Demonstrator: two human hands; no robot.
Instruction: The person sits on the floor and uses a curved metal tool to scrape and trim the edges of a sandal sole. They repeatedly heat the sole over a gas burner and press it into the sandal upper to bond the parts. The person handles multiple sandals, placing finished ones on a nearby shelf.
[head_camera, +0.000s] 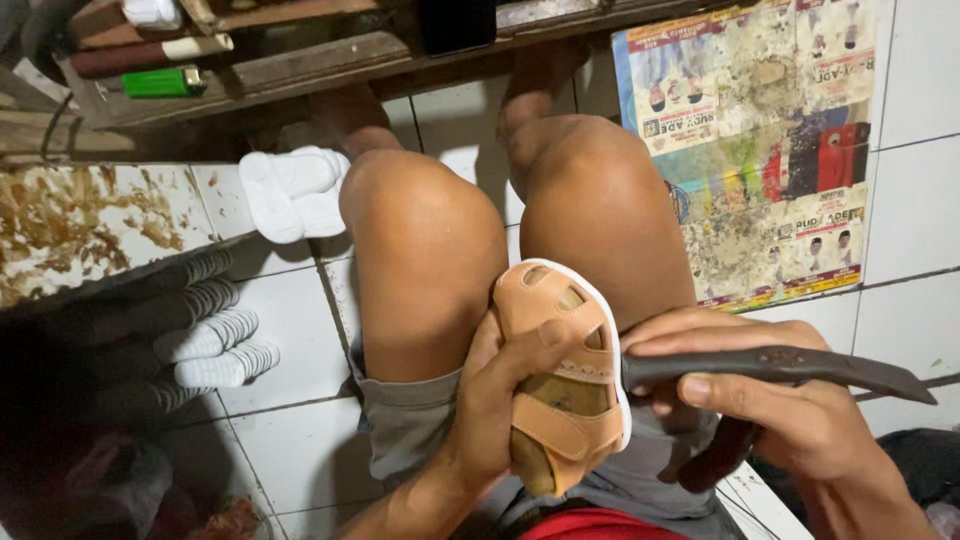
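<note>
My left hand (500, 400) grips a small tan sandal (560, 375) with a white sole edge, held upright over my lap between my bare knees. My thumb lies across its upper straps. My right hand (770, 410) holds a dark, long-handled tool (780, 368) whose tip meets the sandal's white sole rim on the right side. The tool's working end is hidden against the sole.
A stack of white ridged soles (215, 335) lies on the tiled floor at left, with a white sole piece (290, 190) farther back. A worn printed sheet (760, 150) covers the floor at right. A wooden shelf (300, 60) at top holds a green lighter (160, 82).
</note>
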